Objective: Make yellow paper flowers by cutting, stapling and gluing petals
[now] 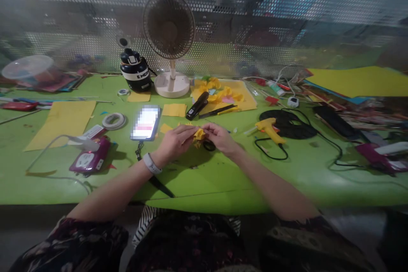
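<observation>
Both hands meet over the middle of the green table, around a small folded yellow paper piece (199, 134) shaped like a flower. My left hand (176, 140) closes on it from the left, fingers pressed together. From the right, my right hand (219, 137) pinches its edge between thumb and fingers. Part of the paper is hidden by the fingers. Black scissor handles (209, 146) show just below the right hand. Small yellow paper squares (174, 110) and a black stapler (196, 105) lie beyond the hands.
A phone (145, 122) and a tape roll (114, 121) lie left of a yellow glue gun (270, 130). Purple power strips (91, 157) with cords sit at both sides. Behind stand a fan (172, 84), a dark bottle (136, 74) and yellow paper flowers (228, 93).
</observation>
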Demonstrator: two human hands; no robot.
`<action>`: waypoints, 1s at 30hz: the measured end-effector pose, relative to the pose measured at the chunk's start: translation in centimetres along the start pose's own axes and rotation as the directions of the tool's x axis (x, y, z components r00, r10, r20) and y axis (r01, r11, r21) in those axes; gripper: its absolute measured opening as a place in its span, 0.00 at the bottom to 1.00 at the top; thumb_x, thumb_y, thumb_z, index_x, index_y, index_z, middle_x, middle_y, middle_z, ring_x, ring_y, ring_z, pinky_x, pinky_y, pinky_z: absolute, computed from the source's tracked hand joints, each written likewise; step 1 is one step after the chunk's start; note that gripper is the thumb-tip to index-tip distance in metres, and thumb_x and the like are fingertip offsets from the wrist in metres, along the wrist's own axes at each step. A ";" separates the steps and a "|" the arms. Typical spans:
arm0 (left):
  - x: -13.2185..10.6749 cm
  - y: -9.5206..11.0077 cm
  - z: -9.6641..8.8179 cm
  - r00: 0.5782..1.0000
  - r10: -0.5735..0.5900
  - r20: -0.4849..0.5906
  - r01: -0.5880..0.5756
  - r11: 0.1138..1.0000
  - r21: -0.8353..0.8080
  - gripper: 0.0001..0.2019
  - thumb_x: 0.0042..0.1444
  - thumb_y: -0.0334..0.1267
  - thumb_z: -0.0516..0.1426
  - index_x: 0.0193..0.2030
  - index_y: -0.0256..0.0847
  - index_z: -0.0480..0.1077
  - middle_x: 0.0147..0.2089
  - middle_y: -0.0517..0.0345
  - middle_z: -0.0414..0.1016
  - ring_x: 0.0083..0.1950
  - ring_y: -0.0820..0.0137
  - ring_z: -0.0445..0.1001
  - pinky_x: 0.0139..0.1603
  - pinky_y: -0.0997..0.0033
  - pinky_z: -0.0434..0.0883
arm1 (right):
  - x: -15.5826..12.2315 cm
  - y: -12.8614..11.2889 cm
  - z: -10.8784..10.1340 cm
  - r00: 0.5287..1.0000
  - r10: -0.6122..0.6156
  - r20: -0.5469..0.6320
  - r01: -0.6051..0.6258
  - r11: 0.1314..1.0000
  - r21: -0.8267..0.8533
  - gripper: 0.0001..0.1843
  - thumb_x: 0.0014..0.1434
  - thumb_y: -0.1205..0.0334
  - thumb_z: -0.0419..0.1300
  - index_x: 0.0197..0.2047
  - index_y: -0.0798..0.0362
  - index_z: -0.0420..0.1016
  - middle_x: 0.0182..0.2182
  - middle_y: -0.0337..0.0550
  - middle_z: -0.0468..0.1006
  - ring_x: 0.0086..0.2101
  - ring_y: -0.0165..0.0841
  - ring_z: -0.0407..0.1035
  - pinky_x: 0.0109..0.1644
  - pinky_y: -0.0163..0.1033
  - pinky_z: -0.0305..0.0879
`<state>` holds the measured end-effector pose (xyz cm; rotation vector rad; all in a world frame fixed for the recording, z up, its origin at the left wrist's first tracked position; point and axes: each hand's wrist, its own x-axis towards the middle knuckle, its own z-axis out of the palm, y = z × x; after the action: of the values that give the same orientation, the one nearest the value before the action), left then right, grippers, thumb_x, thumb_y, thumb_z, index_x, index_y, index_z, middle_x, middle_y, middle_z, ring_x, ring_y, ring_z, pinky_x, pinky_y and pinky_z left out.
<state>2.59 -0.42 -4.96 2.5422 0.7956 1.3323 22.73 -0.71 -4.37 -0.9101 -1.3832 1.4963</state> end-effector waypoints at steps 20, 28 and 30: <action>0.0 3.0 1.3 0.789 -0.564 0.245 0.546 0.461 -0.699 0.18 0.65 0.51 0.56 0.45 0.39 0.77 0.42 0.52 0.78 0.44 0.65 0.75 0.47 0.62 0.72 | -1.7 -0.8 1.8 0.968 -0.149 -0.201 0.063 0.923 -0.380 0.18 0.62 0.42 0.59 0.40 0.50 0.67 0.32 0.43 0.79 0.32 0.36 0.76 0.37 0.42 0.74; -0.3 2.4 1.8 0.790 -0.559 0.253 0.525 0.403 -0.749 0.19 0.65 0.54 0.55 0.40 0.40 0.76 0.42 0.51 0.79 0.45 0.65 0.77 0.52 0.60 0.77 | -1.5 -0.8 1.8 0.976 -0.094 -0.198 0.032 0.954 -0.297 0.18 0.60 0.44 0.60 0.39 0.50 0.66 0.30 0.40 0.77 0.23 0.31 0.72 0.28 0.37 0.70; -0.3 2.4 1.9 0.783 -0.568 0.254 0.515 0.363 -0.777 0.17 0.64 0.54 0.56 0.41 0.41 0.75 0.43 0.52 0.79 0.46 0.65 0.78 0.55 0.59 0.76 | -1.5 -0.8 1.9 0.977 -0.084 -0.195 0.024 0.958 -0.287 0.18 0.60 0.44 0.60 0.40 0.50 0.65 0.29 0.40 0.77 0.24 0.32 0.73 0.28 0.37 0.69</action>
<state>4.84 -2.43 -5.39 1.3093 0.6887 1.1329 21.60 -2.83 -3.43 -1.1608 -1.4776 1.1428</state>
